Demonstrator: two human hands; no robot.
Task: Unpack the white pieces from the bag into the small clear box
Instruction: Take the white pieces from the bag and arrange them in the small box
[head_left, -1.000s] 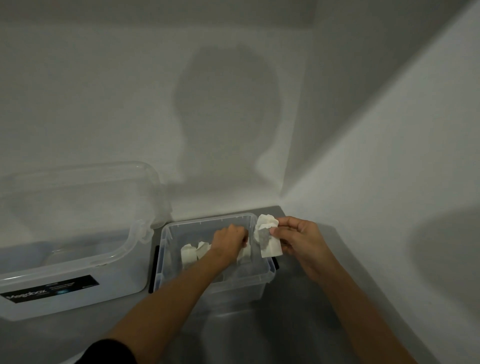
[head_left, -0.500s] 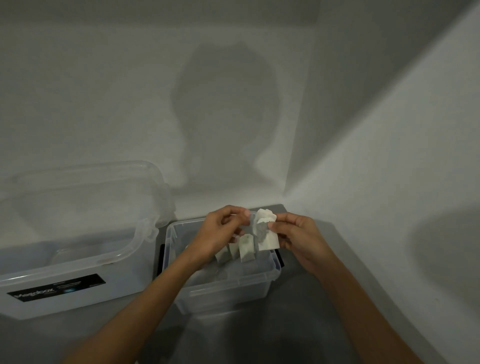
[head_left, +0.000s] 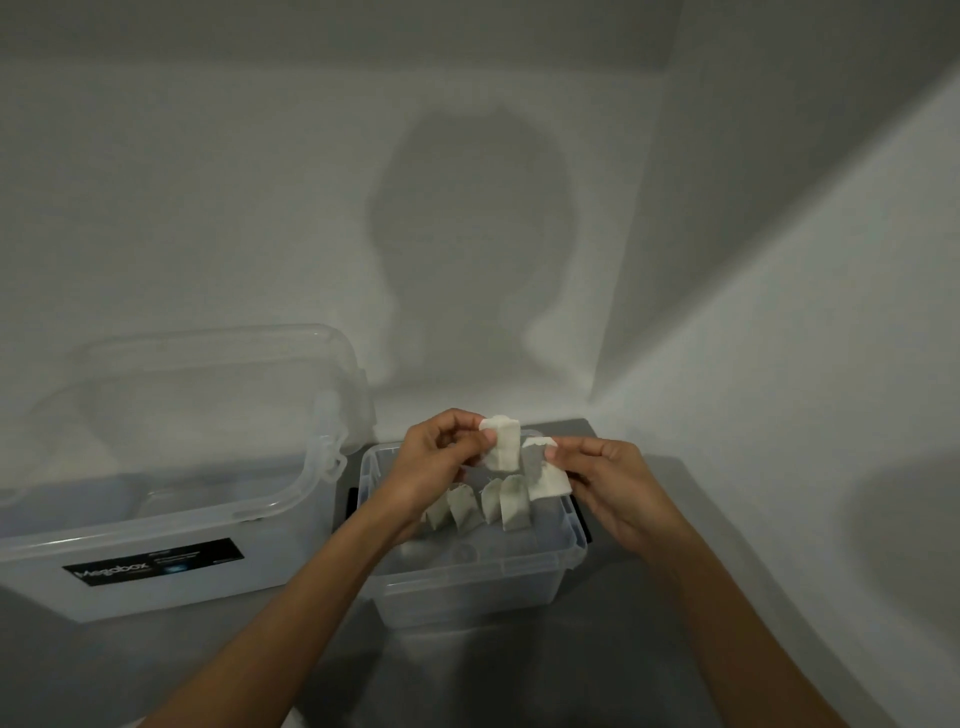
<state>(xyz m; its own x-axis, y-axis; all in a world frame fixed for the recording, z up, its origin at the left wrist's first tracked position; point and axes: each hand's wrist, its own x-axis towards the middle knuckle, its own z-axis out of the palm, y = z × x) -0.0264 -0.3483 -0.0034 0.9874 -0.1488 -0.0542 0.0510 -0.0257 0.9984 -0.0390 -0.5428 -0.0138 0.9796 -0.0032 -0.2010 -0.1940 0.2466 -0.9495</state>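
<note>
Black label (head_left: 154, 560) on the front wall of the large clear box (head_left: 218, 467): white brand name "Megabox". Smaller print right of the name: too small to read.

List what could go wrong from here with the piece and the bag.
1. The left hand pinches the piece by its edge near the far rim of the box; it could slip and land outside.
2. Dropped carelessly, it might topple the standing pieces in the box.
3. The right hand holds the bag close to the right rim; anything left inside could spill past it.
</note>
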